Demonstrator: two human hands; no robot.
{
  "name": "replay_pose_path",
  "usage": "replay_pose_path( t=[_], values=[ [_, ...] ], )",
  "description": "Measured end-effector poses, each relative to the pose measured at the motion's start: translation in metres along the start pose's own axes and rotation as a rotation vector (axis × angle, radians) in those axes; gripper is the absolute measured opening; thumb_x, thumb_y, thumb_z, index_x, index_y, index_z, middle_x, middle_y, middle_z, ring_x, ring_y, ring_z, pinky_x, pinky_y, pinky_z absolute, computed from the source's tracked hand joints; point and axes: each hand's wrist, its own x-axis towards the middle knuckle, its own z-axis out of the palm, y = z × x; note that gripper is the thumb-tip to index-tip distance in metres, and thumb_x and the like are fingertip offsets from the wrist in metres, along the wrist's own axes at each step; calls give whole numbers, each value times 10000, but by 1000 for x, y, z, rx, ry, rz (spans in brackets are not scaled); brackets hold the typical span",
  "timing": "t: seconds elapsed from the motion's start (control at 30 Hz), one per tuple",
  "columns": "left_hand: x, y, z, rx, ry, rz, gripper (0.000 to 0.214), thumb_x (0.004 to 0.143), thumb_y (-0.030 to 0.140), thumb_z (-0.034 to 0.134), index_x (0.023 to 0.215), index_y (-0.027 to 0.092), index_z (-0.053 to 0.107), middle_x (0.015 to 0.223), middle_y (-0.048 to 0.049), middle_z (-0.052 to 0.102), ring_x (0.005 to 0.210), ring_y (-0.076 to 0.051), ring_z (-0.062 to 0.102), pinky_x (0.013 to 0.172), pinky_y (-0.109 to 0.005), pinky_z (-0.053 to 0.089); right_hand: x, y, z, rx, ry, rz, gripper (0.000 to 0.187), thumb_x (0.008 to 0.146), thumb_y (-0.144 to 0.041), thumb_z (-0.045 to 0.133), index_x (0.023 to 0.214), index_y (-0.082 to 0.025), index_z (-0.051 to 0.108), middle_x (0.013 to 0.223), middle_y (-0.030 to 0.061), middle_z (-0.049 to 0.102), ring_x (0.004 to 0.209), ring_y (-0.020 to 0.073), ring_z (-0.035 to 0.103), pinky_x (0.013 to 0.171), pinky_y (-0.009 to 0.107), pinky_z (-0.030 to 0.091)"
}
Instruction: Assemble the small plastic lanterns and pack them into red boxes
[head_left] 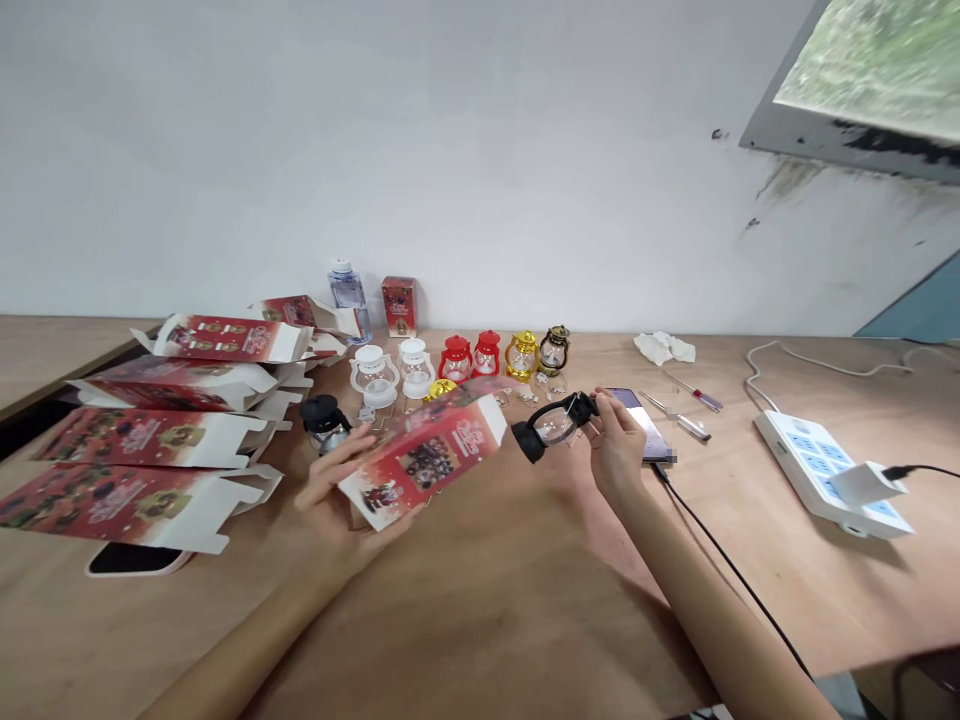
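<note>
My left hand [337, 510] is closed around a red printed gift box [427, 460], tilted up to the right above the table. In my right hand [616, 445] a small black lantern [551, 425] is pinched by its top end, lying sideways with its wide base toward the box. The lantern is apart from the box. Behind the box stand white lanterns [374, 375], red lanterns [455, 358], a gold lantern [522, 355] and a bronze lantern [555, 348]. Another black lantern [324, 422] is by my left hand, and a second gold one is partly hidden by the box.
Several opened red boxes [150, 440] lie stacked at the left, over a phone [139, 560]. A bottle [347, 295] and a closed box [400, 306] stand at the wall. To the right are a cabled phone [637, 415], screwdriver [705, 398], tissue [664, 348] and power strip [814, 460].
</note>
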Motion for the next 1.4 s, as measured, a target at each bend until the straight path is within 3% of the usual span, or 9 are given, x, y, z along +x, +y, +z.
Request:
replay_pose_path(
  t=[0.13,0.33,0.47,0.53,0.67,0.8,1.03,1.2,1.4],
  values=[
    [8,9,8,-64,142,222,590,663,275,725,1115,246,348,1163,-63,564,1108,-274,596,937,-519,489,-5,-7,1,-350,-15,-308,244,723,-422,701,742,-178,695,1116,69,561,939,186,617,739,336,549],
    [-9,14,22,-141,66,-15,530,705,277,732,1084,249,364,1109,-94,564,1009,-256,634,854,-451,538,-19,-7,4,-657,-112,-563,193,829,-377,591,826,-188,633,1116,99,512,1125,252,506,897,465,482],
    [-17,14,23,-223,23,29,586,667,208,754,1080,256,341,1167,-83,555,1105,-250,595,894,-438,520,-54,-8,5,-630,-74,-743,344,796,-329,630,1100,-222,511,1278,114,392,1262,282,379,1050,558,312],
    [-19,14,24,-289,-11,53,638,643,137,764,1105,266,344,1233,-83,526,1180,-250,551,967,-455,479,-80,-5,9,-463,-302,-568,433,804,-316,625,1191,-251,441,1291,111,403,1248,265,417,1033,517,361],
    [-24,11,26,-322,-139,134,700,649,109,776,1193,273,366,1297,-102,482,1278,-280,465,1037,-512,417,-122,17,18,-27,-826,240,675,721,-399,733,1281,-308,368,1267,85,530,1155,236,544,976,445,453],
    [-27,13,22,-221,-318,288,684,692,144,753,1264,261,397,1336,-132,438,1330,-321,387,1033,-578,397,-127,34,20,184,-711,655,536,614,-470,805,1056,-275,572,1142,49,657,1124,251,584,1014,466,424],
    [-31,22,20,-208,-413,211,572,794,25,549,1300,262,428,1392,-139,358,1369,-319,316,1054,-571,367,-110,23,21,298,-656,741,479,591,-443,834,980,-240,640,1028,40,713,974,243,666,931,462,501],
    [-30,23,23,-145,-436,136,593,803,86,603,1327,257,384,1414,-147,324,1330,-256,359,1028,-460,414,-110,23,23,288,-691,770,481,596,-418,838,987,-236,625,1047,45,704,952,228,672,917,458,511],
    [-31,30,22,-158,-464,22,597,817,57,526,1349,260,346,1439,-146,294,1359,-266,309,1051,-481,373,-109,25,24,283,-681,766,495,575,-386,854,987,-241,623,1037,41,706,976,229,660,945,465,488]
  ],
)
